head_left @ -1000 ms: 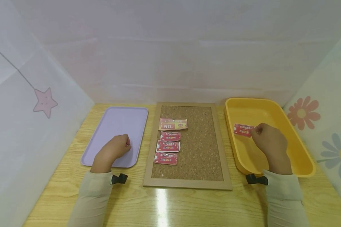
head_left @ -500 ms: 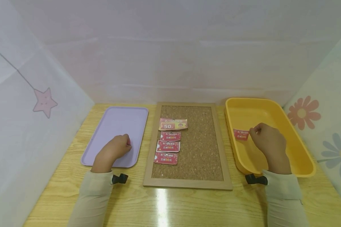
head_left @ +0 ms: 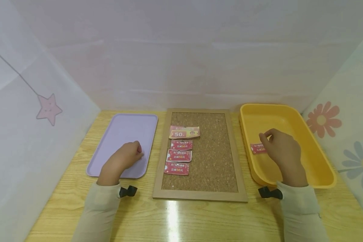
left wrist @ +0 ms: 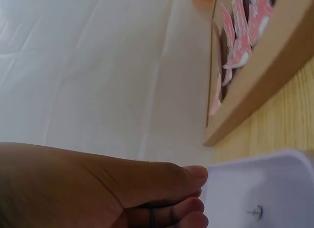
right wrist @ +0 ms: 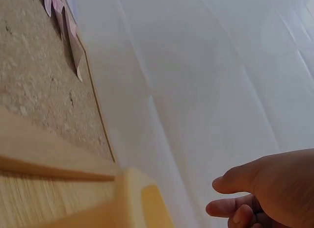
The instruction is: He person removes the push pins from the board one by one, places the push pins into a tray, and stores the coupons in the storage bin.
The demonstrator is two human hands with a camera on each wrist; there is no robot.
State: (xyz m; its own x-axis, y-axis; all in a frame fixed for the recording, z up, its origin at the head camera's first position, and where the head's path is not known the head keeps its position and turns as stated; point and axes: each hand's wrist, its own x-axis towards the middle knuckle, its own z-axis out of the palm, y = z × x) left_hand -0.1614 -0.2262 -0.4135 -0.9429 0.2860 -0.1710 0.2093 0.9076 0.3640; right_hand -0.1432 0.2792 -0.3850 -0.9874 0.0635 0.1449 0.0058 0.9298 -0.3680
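My left hand (head_left: 122, 159) hovers over the lilac tray (head_left: 130, 126), fingers loosely curled and nothing visible in them. A push pin (left wrist: 256, 212) lies in that tray in the left wrist view, past the fingertips. Over the yellow bin (head_left: 290, 116), my right hand (head_left: 282, 149) has thumb and index finger apart. A red paper coupon (head_left: 257, 148) lies in the bin by its left wall, its right end hidden behind the right thumb. Between the containers, a wood-framed cork board (head_left: 211, 154) bears a column of coupons (head_left: 179, 155) along its left side.
The uppermost coupon (head_left: 184, 132) on the board is larger, with a yellow section. All stands on a wooden table (head_left: 139, 215). Pale fabric walls (head_left: 181, 67) enclose the back and both sides, close behind the board and containers.
My right hand has let go of the coupon, which dropped lower in the yellow bin; its thumb and index finger have parted. My left hand has shifted slightly right, its fingertips loosening.
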